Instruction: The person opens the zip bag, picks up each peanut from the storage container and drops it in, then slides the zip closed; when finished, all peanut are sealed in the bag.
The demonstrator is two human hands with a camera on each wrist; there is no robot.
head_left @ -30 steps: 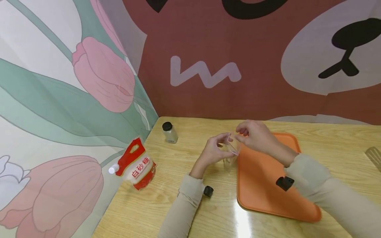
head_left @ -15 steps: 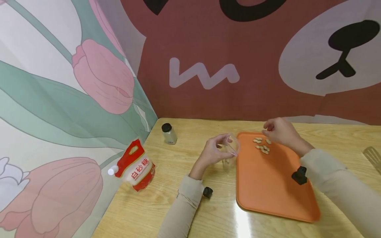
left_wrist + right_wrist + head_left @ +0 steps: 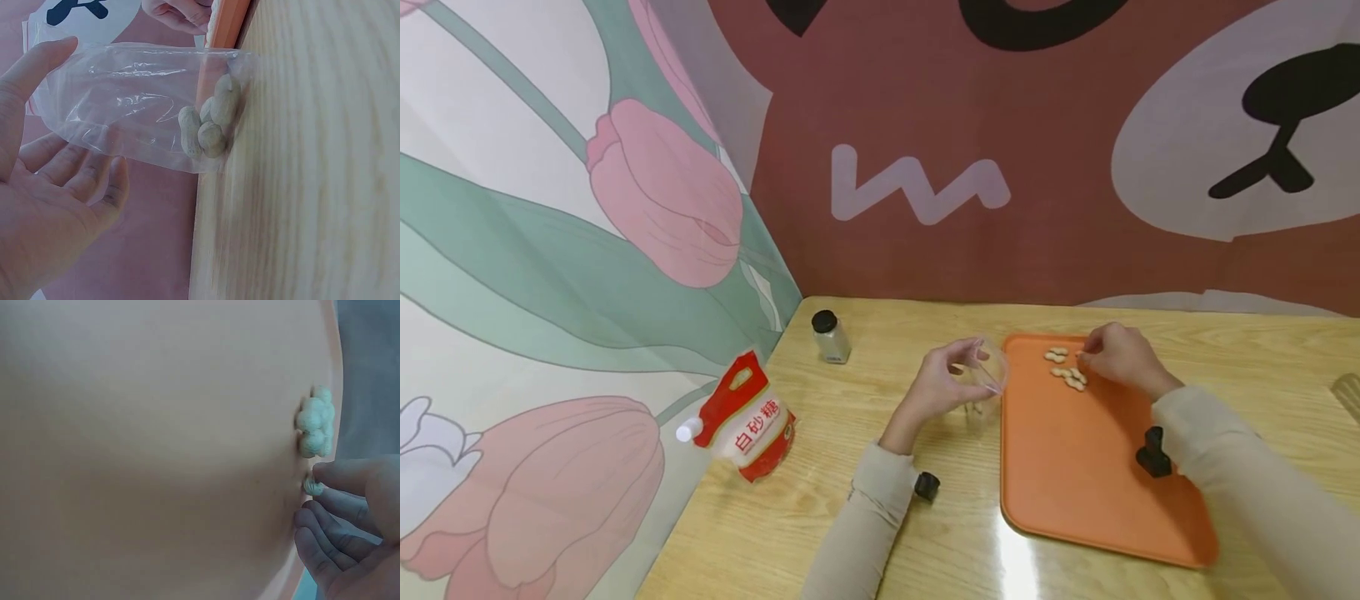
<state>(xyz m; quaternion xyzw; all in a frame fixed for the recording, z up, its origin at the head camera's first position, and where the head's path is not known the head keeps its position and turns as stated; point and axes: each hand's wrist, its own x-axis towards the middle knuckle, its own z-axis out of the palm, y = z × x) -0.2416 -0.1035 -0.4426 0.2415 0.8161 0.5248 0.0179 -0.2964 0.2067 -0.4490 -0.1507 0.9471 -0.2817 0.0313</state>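
My left hand (image 3: 942, 382) holds a clear plastic bag (image 3: 144, 81) by its mouth, thumb on one side and fingers on the other, spreading it wide. Several unshelled peanuts (image 3: 225, 103) lie in the bottom of the bag, which hangs down at the table beside the orange tray (image 3: 1075, 475). At the tray's far end, my right hand (image 3: 1122, 360) pinches a single peanut (image 3: 312, 486) between thumb and forefinger, low over the tray. Close by, a small group of peanuts (image 3: 1069, 377) lies on the tray.
A red and white bag of sugar (image 3: 756, 425) with a white spout stands at the left. Behind it is a small jar (image 3: 832, 342) with a black lid. A slotted turner (image 3: 1348, 393) lies at the right edge. Printed cloth walls (image 3: 925, 267) border the table.
My right hand has moved from the bag's mouth rightward to the tray, then down onto a peanut. More of the peanuts on the tray came into sight. My left hand keeps its hold on the bag.
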